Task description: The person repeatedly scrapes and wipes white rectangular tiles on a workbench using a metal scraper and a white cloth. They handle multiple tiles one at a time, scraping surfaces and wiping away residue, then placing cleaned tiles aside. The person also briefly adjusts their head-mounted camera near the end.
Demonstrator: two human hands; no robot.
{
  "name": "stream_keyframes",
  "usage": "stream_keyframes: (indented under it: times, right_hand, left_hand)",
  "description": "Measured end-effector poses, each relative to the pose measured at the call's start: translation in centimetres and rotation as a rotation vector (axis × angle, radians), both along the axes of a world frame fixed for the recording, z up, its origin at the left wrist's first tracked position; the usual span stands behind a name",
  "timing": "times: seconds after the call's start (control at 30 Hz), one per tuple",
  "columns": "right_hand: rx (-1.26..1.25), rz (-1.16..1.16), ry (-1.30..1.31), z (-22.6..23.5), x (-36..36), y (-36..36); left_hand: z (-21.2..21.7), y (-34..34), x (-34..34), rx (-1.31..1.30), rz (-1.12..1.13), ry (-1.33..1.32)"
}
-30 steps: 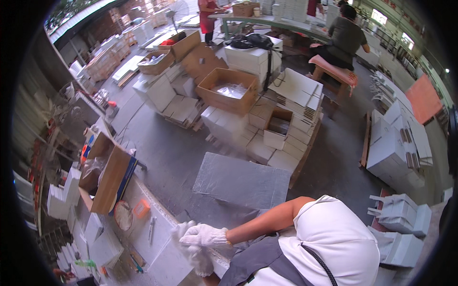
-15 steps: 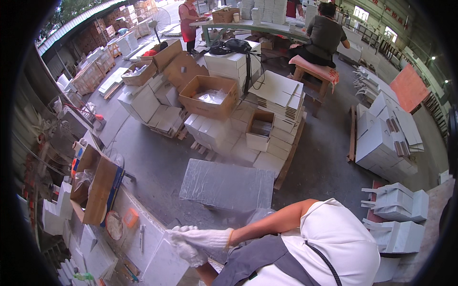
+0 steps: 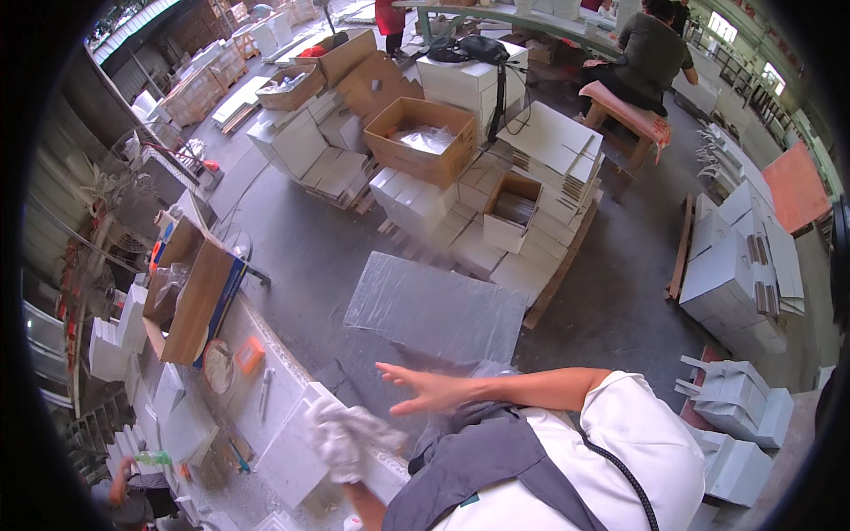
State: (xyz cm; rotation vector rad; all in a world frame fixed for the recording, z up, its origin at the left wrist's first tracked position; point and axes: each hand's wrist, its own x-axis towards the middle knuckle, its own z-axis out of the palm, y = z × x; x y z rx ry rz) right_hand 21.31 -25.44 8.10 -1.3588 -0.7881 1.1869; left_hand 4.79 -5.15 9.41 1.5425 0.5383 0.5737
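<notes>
My right hand [image 3: 425, 389] is bare, its fingers stretched out and apart, holding nothing. Just below it, my left hand [image 3: 335, 447] wears a white knit work glove and grips a loose white glove [image 3: 379, 432]; motion blurs the edge between the two gloves. Both hands are over the near edge of a dusty worktable, where a flat whitish panel [image 3: 288, 451] lies under the left hand. A white marker-like stick [image 3: 265, 394] and an orange block [image 3: 250, 355] are farther up the tabletop.
An open cardboard box [image 3: 197, 296] stands at the table's far end, beside a round dish [image 3: 218, 367]. Beyond is a grey slab [image 3: 434, 310], then pallets stacked with white boxes [image 3: 412, 199]. A person [image 3: 651, 49] sits on a bench; another person [image 3: 124, 496] is at lower left.
The glove has come off my right hand, which has drawn away to the right with fingers spread. My left hand keeps hold of the removed glove. The view has shifted slightly.
</notes>
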Motion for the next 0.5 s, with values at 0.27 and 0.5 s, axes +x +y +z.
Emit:
stream_keyframes:
  times: [0.27, 0.5]
  right_hand:
    - [-0.095, 0.180, 0.131, -0.4, 0.4, -0.2]
    - [-0.202, -0.275, 0.285, -3.7, 2.2, 0.5]
  left_hand:
    - [1.0, -5.1, 2.6, -0.085, -0.009, 0.119]
    - [1.8, -4.2, 2.5, -0.739, -0.007, -0.370]
